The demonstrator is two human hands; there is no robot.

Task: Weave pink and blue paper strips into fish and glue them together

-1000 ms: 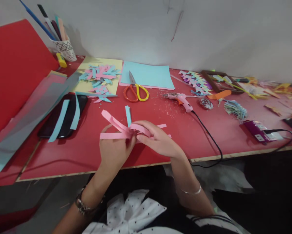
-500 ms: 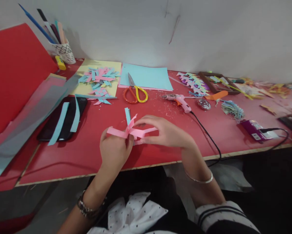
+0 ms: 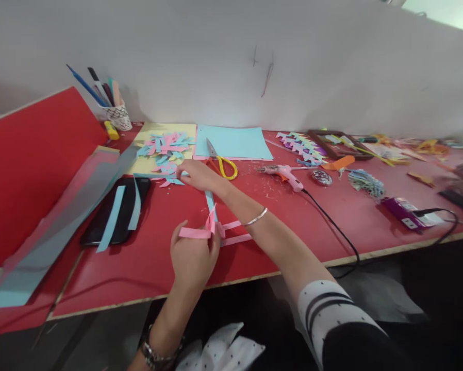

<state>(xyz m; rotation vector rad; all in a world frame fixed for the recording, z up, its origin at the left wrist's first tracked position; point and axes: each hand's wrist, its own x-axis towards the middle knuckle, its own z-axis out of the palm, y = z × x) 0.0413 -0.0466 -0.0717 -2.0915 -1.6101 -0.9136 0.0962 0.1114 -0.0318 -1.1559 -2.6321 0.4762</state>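
We have the pink paper strips [image 3: 195, 233] pinched in our left grip [image 3: 193, 256], thumb closed against the forefinger, just above the red table [image 3: 138, 273]. The strips meet at the top of that pinch: one runs out leftward over the fingers and a short end stands up. Two more pink ends show to the right, under our other forearm; we cannot tell whether they join the held ones. A blue strip [image 3: 210, 200] shows just behind the pinch. Our right grip [image 3: 199, 175] reaches across, fingers bent, its tips beside the cut paper pieces [image 3: 167, 143] and near the scissors [image 3: 227, 169]; whether it is closed on anything, we cannot tell
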